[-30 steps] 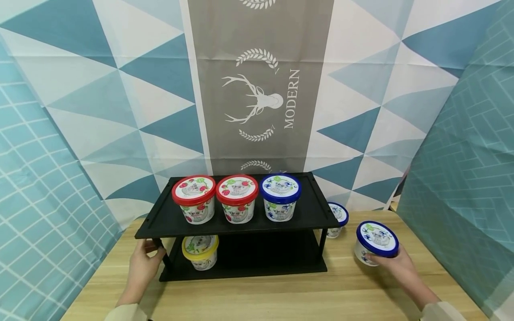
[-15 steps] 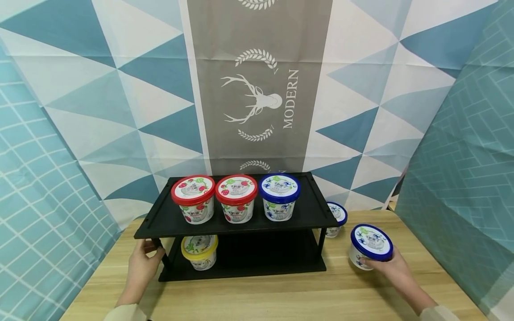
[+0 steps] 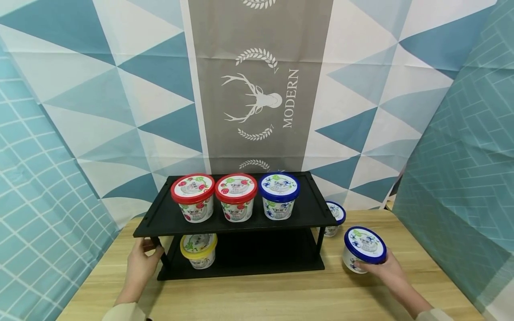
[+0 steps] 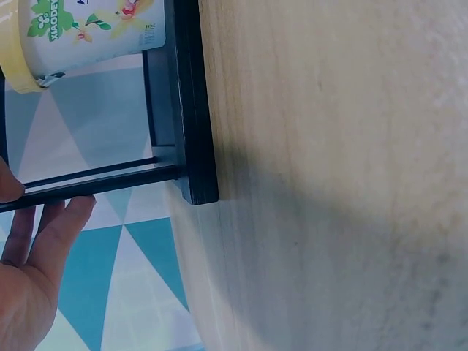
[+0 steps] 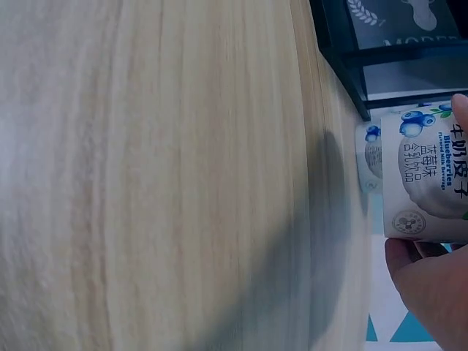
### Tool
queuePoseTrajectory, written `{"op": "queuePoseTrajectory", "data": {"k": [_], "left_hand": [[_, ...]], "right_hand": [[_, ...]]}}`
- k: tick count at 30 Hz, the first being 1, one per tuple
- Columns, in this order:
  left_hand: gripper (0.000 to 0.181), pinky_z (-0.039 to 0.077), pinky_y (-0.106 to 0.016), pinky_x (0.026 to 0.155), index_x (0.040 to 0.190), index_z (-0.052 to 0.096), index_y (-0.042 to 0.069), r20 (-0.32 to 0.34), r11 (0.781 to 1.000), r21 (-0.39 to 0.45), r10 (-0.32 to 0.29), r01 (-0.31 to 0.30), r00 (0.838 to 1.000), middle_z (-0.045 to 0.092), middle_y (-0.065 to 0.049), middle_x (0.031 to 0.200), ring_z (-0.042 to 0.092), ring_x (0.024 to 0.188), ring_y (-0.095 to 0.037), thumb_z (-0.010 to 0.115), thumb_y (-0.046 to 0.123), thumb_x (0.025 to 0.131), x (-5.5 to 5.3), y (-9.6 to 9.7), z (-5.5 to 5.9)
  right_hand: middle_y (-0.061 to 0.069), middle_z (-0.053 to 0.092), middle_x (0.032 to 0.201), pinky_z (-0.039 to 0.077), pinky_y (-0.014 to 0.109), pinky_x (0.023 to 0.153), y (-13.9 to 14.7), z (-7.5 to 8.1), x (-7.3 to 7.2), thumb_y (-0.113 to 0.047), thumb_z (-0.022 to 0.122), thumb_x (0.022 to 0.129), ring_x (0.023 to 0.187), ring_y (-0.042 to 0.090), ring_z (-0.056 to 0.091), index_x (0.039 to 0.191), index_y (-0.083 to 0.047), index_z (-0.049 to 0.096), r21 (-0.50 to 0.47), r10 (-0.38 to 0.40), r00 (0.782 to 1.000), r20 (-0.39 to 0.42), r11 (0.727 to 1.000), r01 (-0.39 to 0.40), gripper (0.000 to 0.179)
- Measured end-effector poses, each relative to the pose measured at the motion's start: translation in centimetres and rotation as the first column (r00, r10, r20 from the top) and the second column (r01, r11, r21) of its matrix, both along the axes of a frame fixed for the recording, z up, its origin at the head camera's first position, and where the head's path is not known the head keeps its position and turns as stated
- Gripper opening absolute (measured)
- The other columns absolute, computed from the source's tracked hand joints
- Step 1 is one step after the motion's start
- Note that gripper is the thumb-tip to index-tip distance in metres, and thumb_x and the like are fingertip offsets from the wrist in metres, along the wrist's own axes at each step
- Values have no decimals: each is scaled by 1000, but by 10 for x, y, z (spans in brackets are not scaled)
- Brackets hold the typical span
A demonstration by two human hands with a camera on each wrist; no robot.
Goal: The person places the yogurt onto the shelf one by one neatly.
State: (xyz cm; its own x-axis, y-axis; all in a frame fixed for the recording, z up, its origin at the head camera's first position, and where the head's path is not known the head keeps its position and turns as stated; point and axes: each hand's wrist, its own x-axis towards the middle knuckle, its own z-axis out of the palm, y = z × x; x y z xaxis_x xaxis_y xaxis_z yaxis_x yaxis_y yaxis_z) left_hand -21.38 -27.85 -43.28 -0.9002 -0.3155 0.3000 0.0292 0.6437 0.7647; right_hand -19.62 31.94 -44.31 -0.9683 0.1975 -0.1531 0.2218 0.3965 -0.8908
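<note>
Holding a blueberry tub (image 3: 363,247), the right hand (image 3: 386,271) is clamped on its sides, lid facing up, raised above the worktop (image 3: 241,298) and to the right of the black rack (image 3: 313,203). The left hand (image 3: 142,263) is clamped on the front left post (image 4: 110,185). Noted on the upper shelf (image 3: 305,219), left to right: two red-lidded tubs (image 3: 237,209) and one blue-lidded tub (image 3: 278,209). A yellow-lidded tub (image 3: 201,257) stands on the lower shelf (image 3: 269,258), near its left end. One further tub (image 3: 335,216), partly hidden, stands beside the right end.
</note>
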Motion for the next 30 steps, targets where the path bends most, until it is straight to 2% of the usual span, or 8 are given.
{"op": "queuePoseTrajectory", "data": {"k": [5, 15, 23, 30], "left_hand": [[53, 47, -25, 65, 138, 36, 11, -9, 1000, -1, 2, -2, 1000, 55, -24, 112, 55, 106, -43, 52, 6, 88, -1, 0, 0], [52, 49, -28, 65, 137, 37, 10, -28, 1000, -11, 0, 0, 1000, 56, -24, 109, 57, 104, -43, 53, 6, 88, 0, -1, -2], [52, 47, -25, 65, 136, 37, 10, -22, 1000, -4, 5, -5, 1000, 56, -24, 110, 57, 105, -43, 54, 5, 87, -1, 0, -2], [52, 45, -21, 62, 135, 38, 10, -26, 1000, 6, 13, -12, 1000, 56, -24, 109, 57, 104, -44, 55, 3, 86, -1, 0, -2]], "right_hand": [[34, 20, 146, 24, 61, 107, -5, 1, 2, -25, 82, 70, 133, 51, 24, 147, 5, -1, 33, 4, 1000, 5, 999, -4, 116], [33, 23, 144, 25, 61, 106, -14, -2, 6, -23, 84, 67, 132, 51, 26, 146, 6, 4, 31, 11, 1000, -5, 999, -11, 117], [33, 23, 145, 25, 61, 106, -17, -2, 7, -22, 84, 66, 132, 51, 26, 147, 5, 4, 13, 11, 1000, -2, 1000, -11, 117], [33, 25, 144, 26, 60, 106, -20, -2, 8, -20, 83, 69, 132, 50, 27, 146, 6, 8, 31, 18, 1000, -7, 999, -18, 110]]}}
